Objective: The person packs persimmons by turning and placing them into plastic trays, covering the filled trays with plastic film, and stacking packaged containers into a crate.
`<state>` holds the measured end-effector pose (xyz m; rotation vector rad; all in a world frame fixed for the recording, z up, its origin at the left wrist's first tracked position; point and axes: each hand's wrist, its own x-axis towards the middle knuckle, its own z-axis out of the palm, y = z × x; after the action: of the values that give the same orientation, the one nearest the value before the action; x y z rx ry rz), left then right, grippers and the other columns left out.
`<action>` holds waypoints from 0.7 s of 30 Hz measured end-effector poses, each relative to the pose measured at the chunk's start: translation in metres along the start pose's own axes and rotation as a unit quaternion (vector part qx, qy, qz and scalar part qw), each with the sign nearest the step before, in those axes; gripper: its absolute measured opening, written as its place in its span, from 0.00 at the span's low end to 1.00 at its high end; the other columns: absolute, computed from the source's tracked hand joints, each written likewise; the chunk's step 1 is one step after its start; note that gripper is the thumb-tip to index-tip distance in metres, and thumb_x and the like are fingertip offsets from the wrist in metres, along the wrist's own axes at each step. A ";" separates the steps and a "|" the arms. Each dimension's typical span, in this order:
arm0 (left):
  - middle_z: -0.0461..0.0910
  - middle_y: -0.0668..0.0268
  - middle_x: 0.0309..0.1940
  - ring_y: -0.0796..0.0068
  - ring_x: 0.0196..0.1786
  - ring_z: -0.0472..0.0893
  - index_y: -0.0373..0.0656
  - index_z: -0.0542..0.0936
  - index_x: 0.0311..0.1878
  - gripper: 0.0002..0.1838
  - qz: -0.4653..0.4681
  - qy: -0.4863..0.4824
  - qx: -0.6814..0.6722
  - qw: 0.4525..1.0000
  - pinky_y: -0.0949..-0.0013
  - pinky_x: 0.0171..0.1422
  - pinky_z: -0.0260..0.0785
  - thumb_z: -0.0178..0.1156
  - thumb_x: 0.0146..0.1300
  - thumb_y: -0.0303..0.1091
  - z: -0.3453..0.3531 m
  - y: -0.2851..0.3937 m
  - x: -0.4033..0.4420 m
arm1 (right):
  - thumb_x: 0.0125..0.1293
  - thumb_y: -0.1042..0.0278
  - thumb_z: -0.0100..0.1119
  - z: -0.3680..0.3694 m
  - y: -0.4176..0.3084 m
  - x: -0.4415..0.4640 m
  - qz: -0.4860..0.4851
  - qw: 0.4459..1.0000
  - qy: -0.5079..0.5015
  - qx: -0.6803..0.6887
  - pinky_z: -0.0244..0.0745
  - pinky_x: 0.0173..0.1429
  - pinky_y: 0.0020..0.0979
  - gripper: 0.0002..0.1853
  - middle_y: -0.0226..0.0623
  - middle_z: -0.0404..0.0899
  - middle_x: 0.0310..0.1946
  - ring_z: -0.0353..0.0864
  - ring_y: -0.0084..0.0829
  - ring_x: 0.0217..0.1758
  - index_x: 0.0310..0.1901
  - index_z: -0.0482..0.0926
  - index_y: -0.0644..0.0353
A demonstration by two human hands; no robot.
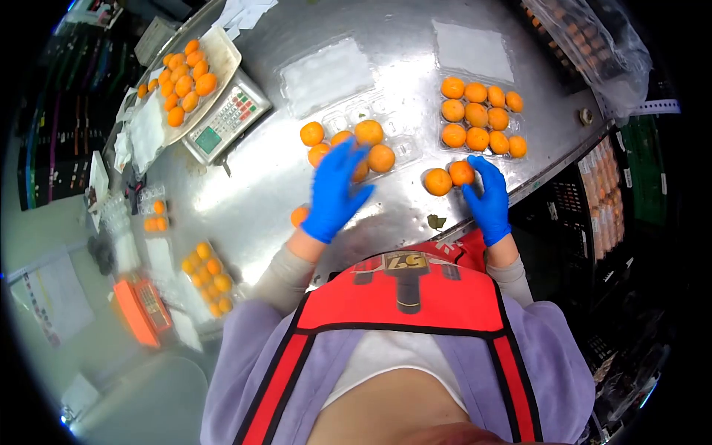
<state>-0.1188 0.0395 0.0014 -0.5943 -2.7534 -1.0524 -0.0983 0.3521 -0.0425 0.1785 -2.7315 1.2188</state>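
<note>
My left hand, in a blue glove, is over an open clear plastic clamshell partly filled with mandarins. Its thumb stands apart from the fingers, whose tips reach over the fruit; nothing shows in its grasp. My right hand, also gloved in blue, has thumb and fingers around the side of a mandarin on the metal table. A second mandarin touches that one on its left. Beside my left wrist lies a single mandarin, partly hidden.
A full clamshell of mandarins sits at the right, its padded lid folded back. Toward the left stands a scale with mandarins heaped on its pan. A leaf lies near the table's front edge. Stacked crates flank the right side.
</note>
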 end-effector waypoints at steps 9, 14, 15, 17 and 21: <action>0.58 0.53 0.67 0.49 0.68 0.58 0.37 0.74 0.52 0.31 0.103 -0.116 0.088 0.984 0.49 0.69 0.51 0.66 0.46 0.45 0.107 0.052 0.039 | 0.51 0.70 0.64 0.020 0.009 -0.001 -0.020 0.997 0.005 -0.075 0.69 0.58 0.39 0.28 0.47 0.74 0.52 0.73 0.47 0.55 0.56 0.71 0.58; 0.58 0.53 0.67 0.49 0.68 0.58 0.37 0.77 0.44 0.24 0.115 -0.128 0.081 0.982 0.49 0.70 0.50 0.65 0.45 0.42 0.114 0.052 0.045 | 0.50 0.71 0.66 0.017 0.013 -0.001 -0.023 0.998 -0.006 -0.052 0.69 0.59 0.38 0.31 0.47 0.73 0.52 0.73 0.46 0.55 0.58 0.70 0.59; 0.58 0.53 0.67 0.49 0.68 0.58 0.37 0.77 0.44 0.24 0.114 -0.127 0.082 0.982 0.49 0.70 0.50 0.65 0.45 0.42 0.116 0.051 0.045 | 0.50 0.71 0.66 0.017 0.012 -0.001 -0.022 0.999 -0.006 -0.048 0.69 0.59 0.37 0.30 0.47 0.74 0.52 0.73 0.46 0.55 0.58 0.70 0.59; 0.58 0.54 0.67 0.52 0.71 0.54 0.38 0.78 0.47 0.26 0.122 -0.155 0.099 0.975 0.49 0.73 0.44 0.64 0.46 0.45 0.121 0.047 0.044 | 0.50 0.71 0.66 0.017 0.014 -0.001 -0.020 0.999 -0.009 -0.044 0.69 0.59 0.37 0.30 0.47 0.74 0.51 0.73 0.46 0.55 0.58 0.70 0.59; 0.64 0.60 0.64 0.51 0.69 0.58 0.44 0.76 0.53 0.31 0.130 -0.145 0.085 0.977 0.48 0.71 0.48 0.68 0.42 0.42 0.100 0.055 0.037 | 0.51 0.70 0.66 0.013 0.001 0.001 0.003 1.000 -0.013 -0.026 0.70 0.58 0.37 0.28 0.45 0.75 0.51 0.74 0.44 0.54 0.57 0.71 0.59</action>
<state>-0.1290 0.1548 -0.0297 -1.1220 -2.8572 -0.7124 -0.1002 0.3433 -0.0515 0.1809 -2.7853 1.1525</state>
